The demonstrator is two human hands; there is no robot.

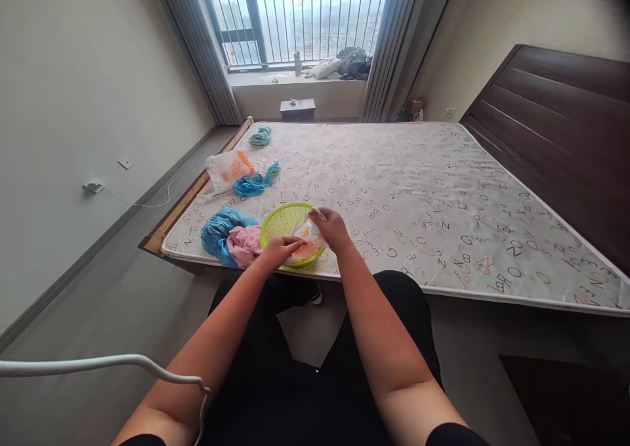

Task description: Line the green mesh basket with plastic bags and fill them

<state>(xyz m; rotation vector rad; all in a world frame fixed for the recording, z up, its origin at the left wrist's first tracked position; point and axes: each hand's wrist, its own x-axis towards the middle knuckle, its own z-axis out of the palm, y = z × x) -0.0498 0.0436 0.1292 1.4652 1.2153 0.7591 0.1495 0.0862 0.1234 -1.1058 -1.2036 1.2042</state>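
At the green basket beside pink cloth on the mattress, I have my left hand and right hand grasping a white plastic bag.

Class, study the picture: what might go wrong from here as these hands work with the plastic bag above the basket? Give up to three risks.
The green basket sits close to the near edge of the mattress; a knock might tip it off.

The white plastic bag, held by the right hand, looks thin and could tear if pulled.

The pink cloth lies right beside the basket, so the left hand might nudge it.
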